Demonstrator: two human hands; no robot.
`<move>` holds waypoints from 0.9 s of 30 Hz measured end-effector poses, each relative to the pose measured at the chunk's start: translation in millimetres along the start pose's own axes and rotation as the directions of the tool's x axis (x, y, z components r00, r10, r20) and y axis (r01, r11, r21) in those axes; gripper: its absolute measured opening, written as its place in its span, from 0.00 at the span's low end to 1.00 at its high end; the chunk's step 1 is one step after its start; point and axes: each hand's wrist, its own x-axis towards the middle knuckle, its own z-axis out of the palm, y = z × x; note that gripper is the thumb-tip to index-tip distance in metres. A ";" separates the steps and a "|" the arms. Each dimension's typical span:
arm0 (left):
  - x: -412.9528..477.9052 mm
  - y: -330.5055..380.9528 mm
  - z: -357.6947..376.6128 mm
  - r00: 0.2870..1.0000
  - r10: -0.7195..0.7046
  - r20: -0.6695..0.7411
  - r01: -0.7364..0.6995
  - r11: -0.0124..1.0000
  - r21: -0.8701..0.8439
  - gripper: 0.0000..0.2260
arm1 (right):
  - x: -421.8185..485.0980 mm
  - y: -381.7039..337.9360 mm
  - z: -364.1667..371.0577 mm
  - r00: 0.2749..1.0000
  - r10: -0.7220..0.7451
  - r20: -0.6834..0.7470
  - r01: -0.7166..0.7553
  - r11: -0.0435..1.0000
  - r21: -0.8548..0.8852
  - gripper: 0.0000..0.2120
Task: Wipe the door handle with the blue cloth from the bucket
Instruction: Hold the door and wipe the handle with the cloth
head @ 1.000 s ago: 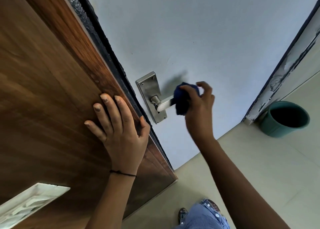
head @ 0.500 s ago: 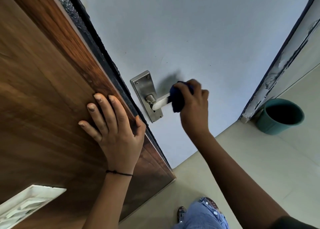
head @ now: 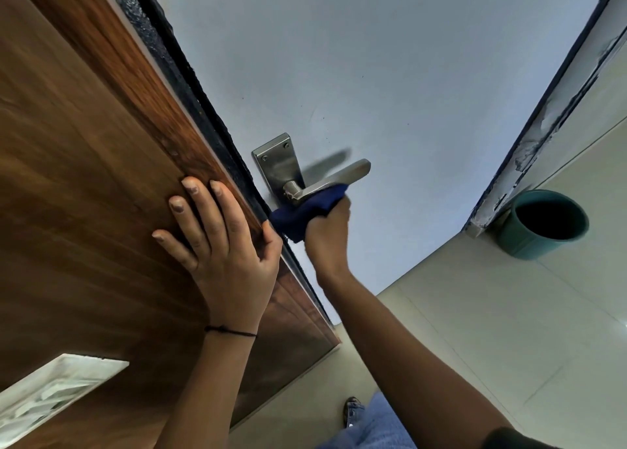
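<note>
A silver lever door handle on its metal backplate sticks out from the grey door face. My right hand grips the dark blue cloth and presses it up against the underside of the lever near its pivot. The lever's free end shows bare above the cloth. My left hand lies flat with fingers spread on the brown wooden panel, thumb at the door's dark edge. The teal bucket stands on the floor at the right, by the door frame.
A chipped white door frame runs down the right side to the bucket. Beige floor tiles fill the lower right. My jeans and a shoe show at the bottom. A white inset sits in the wood at lower left.
My right hand has slid with the cloth from the lever's outer end down to beneath its pivot, uncovering the lever's tip. My left hand has stayed on the wood.
</note>
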 end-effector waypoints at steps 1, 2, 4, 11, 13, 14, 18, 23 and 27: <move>0.3 -0.2 -0.5 1.000 -0.001 0.005 0.001 1.000 0.004 0.39 | -4.9 3.8 3.9 0.999 -0.001 0.044 0.000 1.000 0.014 0.22; 0.7 -0.1 -0.9 1.000 0.000 0.013 0.000 1.000 0.007 0.39 | -9.7 6.4 6.6 0.997 -0.012 0.082 0.010 1.000 0.024 0.22; 0.9 -0.1 -1.4 1.000 -0.006 0.028 0.006 1.000 0.010 0.39 | -13.9 10.6 7.7 0.991 -0.041 0.125 0.039 0.999 0.018 0.21; 0.2 7.8 -3.3 0.998 -0.044 0.055 0.044 0.999 -0.004 0.38 | -6.9 29.6 4.0 0.950 -0.179 0.257 0.222 0.964 -0.148 0.13; 1.2 13.9 -6.3 0.995 -0.079 0.068 0.081 0.997 -0.021 0.35 | -0.8 27.2 -8.9 0.923 -0.171 0.346 0.276 0.919 -0.281 0.13; 2.2 18.3 -8.9 0.991 -0.112 0.077 0.115 0.992 -0.046 0.35 | 2.2 21.4 -19.9 0.908 -0.167 0.384 0.320 0.868 -0.379 0.15; 4.1 56.6 -18.9 0.965 -0.200 0.171 0.240 0.935 -0.260 0.36 | 28.8 7.5 -88.1 0.916 -0.146 0.375 0.352 0.740 -0.573 0.12; -16.6 157.7 -11.6 0.828 0.237 0.509 0.224 0.691 -0.687 0.35 | 54.3 -22.3 -202.0 0.967 -0.144 0.211 0.226 0.865 -0.448 0.10; -26.1 258.5 -12.4 0.551 0.472 0.688 0.568 0.392 -0.724 0.31 | 64.7 -46.9 -308.6 0.982 -0.152 0.116 0.187 0.891 -0.413 0.13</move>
